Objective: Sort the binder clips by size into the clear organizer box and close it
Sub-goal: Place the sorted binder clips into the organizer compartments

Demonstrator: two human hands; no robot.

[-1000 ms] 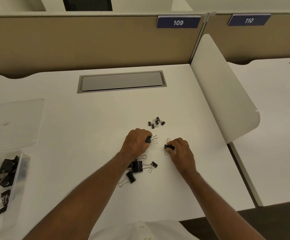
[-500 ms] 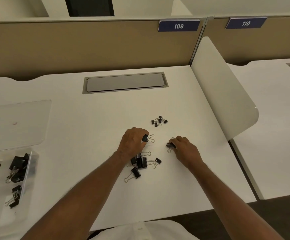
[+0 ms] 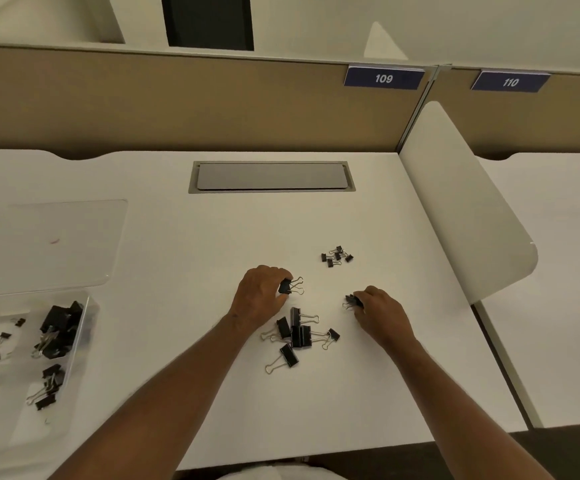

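1. Left hand (image 3: 262, 296) sits near the middle of the bench (image 3: 177, 271); thumb and fingers (image 3: 283, 273) are curled round the black body of a medium binder clip (image 3: 290, 286), wire handles pointing toward the right edge.
2. Right hand (image 3: 382, 311) lies just to its right, fingers curled and pinching a second binder clip (image 3: 350, 301) by its body. That clip is partly hidden, so its size is hard to judge.
3. A pile of medium clips (image 3: 297, 336) lies between the two hands on the near side, several touching or overlapping, handles crossed.
4. A cluster of small clips (image 3: 337, 256) lies apart, farther toward the back edge.
5. The clear organizer box (image 3: 84, 320) stands open at the left edge of the bench, well apart from both hands. Large clips (image 3: 60, 332) fill one compartment, a few tiny clips (image 3: 4, 337) another; the clear lid (image 3: 49, 244) lies flat behind it.
6. Judgement: sorting is partly done; most loose clips remain on the bench.
7. Risks:
   - Long carry to the box with a fingertip pinch: a clip could slip and drop.
   - Crossed handles in the pile may snag, dragging neighbours along on a lift.
   - Clear dividers are hard to see; a clip could land in the wrong compartment.
   - Upright handles on heaped large clips could stop the lid seating.
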